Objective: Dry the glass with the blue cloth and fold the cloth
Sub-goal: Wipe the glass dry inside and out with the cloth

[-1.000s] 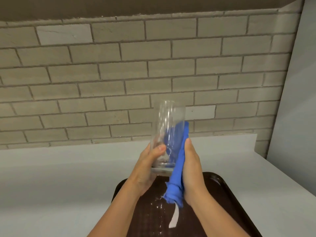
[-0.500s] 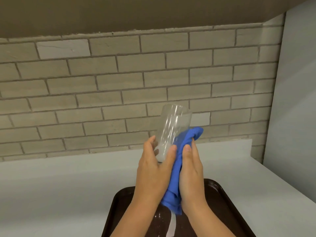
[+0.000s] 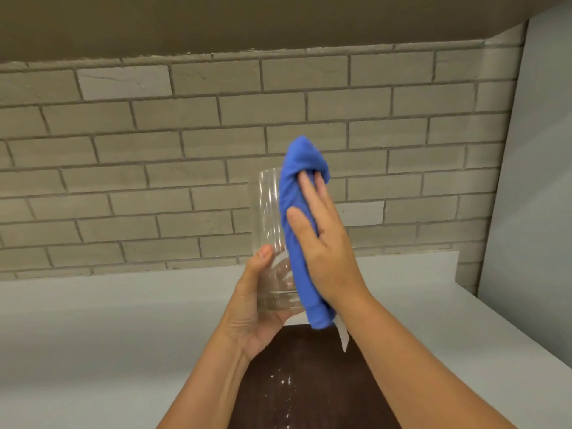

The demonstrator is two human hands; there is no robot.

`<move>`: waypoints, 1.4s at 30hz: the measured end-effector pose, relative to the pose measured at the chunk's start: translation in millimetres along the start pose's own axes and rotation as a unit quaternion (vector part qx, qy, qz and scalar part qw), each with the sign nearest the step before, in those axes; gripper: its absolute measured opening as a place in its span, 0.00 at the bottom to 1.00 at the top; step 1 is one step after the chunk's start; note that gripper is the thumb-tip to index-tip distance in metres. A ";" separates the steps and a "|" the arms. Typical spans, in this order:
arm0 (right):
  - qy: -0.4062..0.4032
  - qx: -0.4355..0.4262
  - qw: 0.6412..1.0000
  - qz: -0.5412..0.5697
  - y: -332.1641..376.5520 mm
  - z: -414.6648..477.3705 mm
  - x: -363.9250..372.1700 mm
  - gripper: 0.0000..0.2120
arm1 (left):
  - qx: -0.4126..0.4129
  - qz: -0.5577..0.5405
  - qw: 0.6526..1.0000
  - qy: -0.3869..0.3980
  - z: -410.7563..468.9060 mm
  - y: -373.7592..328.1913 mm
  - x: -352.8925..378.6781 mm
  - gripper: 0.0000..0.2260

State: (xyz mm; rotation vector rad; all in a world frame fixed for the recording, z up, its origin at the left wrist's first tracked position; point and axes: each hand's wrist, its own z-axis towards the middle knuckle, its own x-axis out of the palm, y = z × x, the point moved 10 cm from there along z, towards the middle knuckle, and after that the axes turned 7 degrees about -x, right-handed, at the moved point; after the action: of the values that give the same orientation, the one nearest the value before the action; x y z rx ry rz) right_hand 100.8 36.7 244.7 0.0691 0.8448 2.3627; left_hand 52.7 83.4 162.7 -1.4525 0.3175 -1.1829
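A tall clear glass stands upright in the air, above the near counter. My left hand cups its base from below and the left, thumb up along the wall. The blue cloth is bunched into a long roll against the right side of the glass, reaching above the rim. My right hand presses the cloth flat to the glass, its fingertips tucked into the cloth's top fold. A white tag hangs from the cloth's lower end.
A dark brown tray with water drops lies on the pale counter under my forearms. A brick wall rises behind, and a grey panel stands at the right.
The glass has gone from tilted to upright. My right hand has slid the cloth up the glass past the rim, and my left hand has dropped from the wall to the base.
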 end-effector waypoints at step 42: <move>-0.034 0.108 0.987 0.113 -44.1 3.9 4.4 0.22 | -0.001 0.000 1.000 -0.026 19.4 3.1 -19.1 0.33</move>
State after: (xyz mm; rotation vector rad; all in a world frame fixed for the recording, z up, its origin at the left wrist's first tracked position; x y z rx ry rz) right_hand 122.0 68.0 221.2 0.3485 1.1079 2.4501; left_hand 60.7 108.3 154.7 -1.4823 0.2843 -1.1434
